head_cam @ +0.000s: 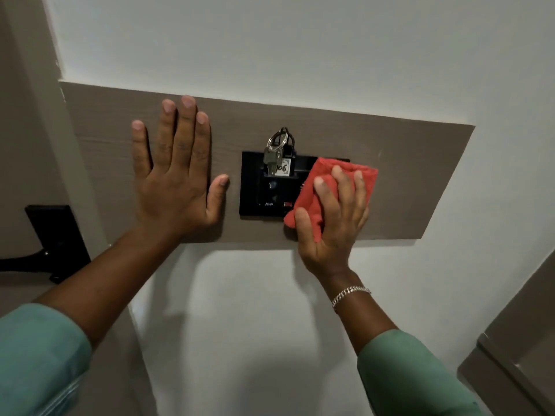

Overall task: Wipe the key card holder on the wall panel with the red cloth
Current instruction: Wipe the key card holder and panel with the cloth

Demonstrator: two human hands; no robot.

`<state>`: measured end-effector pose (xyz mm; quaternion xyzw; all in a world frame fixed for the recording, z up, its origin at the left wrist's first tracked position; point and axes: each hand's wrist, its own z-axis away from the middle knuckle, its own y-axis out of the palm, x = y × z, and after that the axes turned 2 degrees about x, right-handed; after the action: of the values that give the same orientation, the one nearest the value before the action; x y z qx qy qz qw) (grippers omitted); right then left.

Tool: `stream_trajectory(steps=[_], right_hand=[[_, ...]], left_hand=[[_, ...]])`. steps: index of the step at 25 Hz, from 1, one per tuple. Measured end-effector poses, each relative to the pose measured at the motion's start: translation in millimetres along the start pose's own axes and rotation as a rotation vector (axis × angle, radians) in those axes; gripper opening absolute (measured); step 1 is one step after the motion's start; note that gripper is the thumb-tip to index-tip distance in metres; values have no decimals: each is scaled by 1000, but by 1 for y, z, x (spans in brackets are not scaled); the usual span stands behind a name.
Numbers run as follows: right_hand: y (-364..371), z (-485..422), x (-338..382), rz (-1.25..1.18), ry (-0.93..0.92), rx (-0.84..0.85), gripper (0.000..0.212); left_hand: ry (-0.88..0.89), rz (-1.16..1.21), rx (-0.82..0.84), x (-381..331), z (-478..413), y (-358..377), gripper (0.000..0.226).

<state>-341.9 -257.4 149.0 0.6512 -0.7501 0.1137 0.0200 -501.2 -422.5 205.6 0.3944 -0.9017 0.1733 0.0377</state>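
A black key card holder point(264, 193) is mounted on a grey-brown wall panel point(420, 175). A key ring with a key and a white tag point(277, 159) hangs in its slot. My right hand point(333, 217) presses a folded red cloth point(324, 181) flat against the holder's right side, which it hides. My left hand point(177, 172) lies flat on the panel just left of the holder, fingers spread, holding nothing.
White wall surrounds the panel. A black door handle and lock plate point(57, 238) sit at the far left on a grey door. A grey frame edge point(510, 355) shows at the lower right.
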Motion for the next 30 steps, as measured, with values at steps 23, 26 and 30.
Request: stream_trajectory(steps=[23,26,30], right_hand=[[6,-13,3,117,-176,-6,48],[-4,3,-31,179,-267,43,51],[4,-20,20,42,99,-88,51]], left_hand=[[6,17,2,0,0,0,76],[4,-14,-7,1,0,0,76],[5,-17,0,0,-1,-1,76]])
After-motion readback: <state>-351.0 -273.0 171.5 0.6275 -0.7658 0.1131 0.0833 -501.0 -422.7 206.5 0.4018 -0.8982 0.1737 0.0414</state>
